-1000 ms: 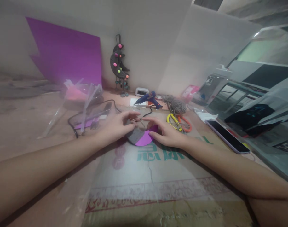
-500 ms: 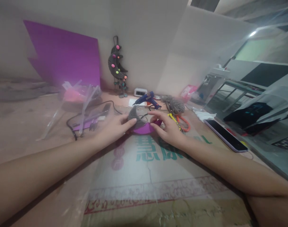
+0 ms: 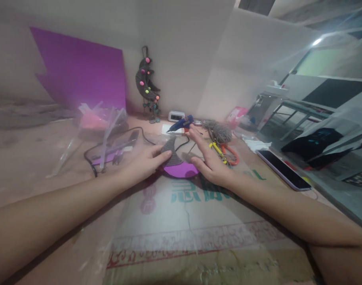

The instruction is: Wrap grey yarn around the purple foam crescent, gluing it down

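A purple crescent cutout partly wrapped in grey twine [image 3: 176, 162] lies on the flattened cardboard [image 3: 181, 221]. My left hand [image 3: 145, 160] pinches its grey, twine-covered tip and lifts that end a little. My right hand [image 3: 207, 158] hovers just right of the cutout with its fingers stretched out and apart, the index finger pointing toward the blue glue gun [image 3: 181, 124] behind it. Nothing is in the right hand.
A ball of grey twine [image 3: 219, 132], yellow and orange scissors [image 3: 225, 154] and a phone [image 3: 283, 170] lie to the right. A black cable [image 3: 115, 146], plastic bags [image 3: 100, 118], a purple sheet [image 3: 80, 71] and a finished moon ornament [image 3: 147, 83] stand at the back left.
My right hand has let go of the cutout's right edge and opened, its fingers now reaching toward the glue gun. My left hand keeps its pinch on the grey tip.
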Available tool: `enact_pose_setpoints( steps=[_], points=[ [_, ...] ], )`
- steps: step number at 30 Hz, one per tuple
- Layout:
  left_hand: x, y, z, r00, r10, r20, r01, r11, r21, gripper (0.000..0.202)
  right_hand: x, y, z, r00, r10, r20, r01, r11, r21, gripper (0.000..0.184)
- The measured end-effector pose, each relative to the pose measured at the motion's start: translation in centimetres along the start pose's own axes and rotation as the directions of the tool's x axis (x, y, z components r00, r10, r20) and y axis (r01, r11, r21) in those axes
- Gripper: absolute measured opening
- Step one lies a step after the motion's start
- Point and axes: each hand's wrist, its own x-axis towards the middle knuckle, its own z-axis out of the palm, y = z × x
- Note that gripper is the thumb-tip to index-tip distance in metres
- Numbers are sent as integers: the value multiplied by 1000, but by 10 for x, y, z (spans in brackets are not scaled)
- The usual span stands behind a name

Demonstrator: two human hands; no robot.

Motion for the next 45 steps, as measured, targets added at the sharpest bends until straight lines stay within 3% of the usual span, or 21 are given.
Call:
enact_pose_setpoints(
  steps=[4, 7, 10, 14, 20, 23, 36, 42, 45],
  points=[
    [0, 1, 0, 985, -28, -168, 32, 999, 24, 34, 2, 1, -11, 990, -8, -142, -19, 982, -190, 64],
    [0, 0, -1, 967, -42, -251, 46, 999, 12, 31, 1, 5, -23, 972, -154, -177, 83, 932, -353, 54],
    [1, -2, -2, 969, -62, -240, 42, 995, -88, 29, -3, 7, -27, 948, -309, -78, 236, 844, -482, 40],
    [3, -3, 0, 965, -111, -236, 61, 976, -209, 29, -8, 2, -16, 924, -363, 116, 369, 775, -513, 25],
    [5, -4, 2, 959, -144, -243, 84, 967, -239, 32, -11, -4, -12, 791, -549, 271, 609, 659, -441, 18],
    [6, -6, 3, 957, -134, -257, 72, 969, -238, 31, -10, -4, -13, 736, -603, 308, 673, 605, -425, 14],
    [7, -7, 4, 959, -161, -234, 106, 967, -232, 31, -7, 5, -4, 775, -550, 310, 632, 679, -375, 16],
    [6, -14, 3, 962, -155, -224, 110, 973, -201, 32, -7, 12, -13, 843, -499, 202, 534, 731, -425, 20],
    [6, -13, 2, 967, -116, -225, 85, 987, -139, 31, -6, 16, -16, 853, -489, 181, 511, 717, -474, 21]
  ],
)
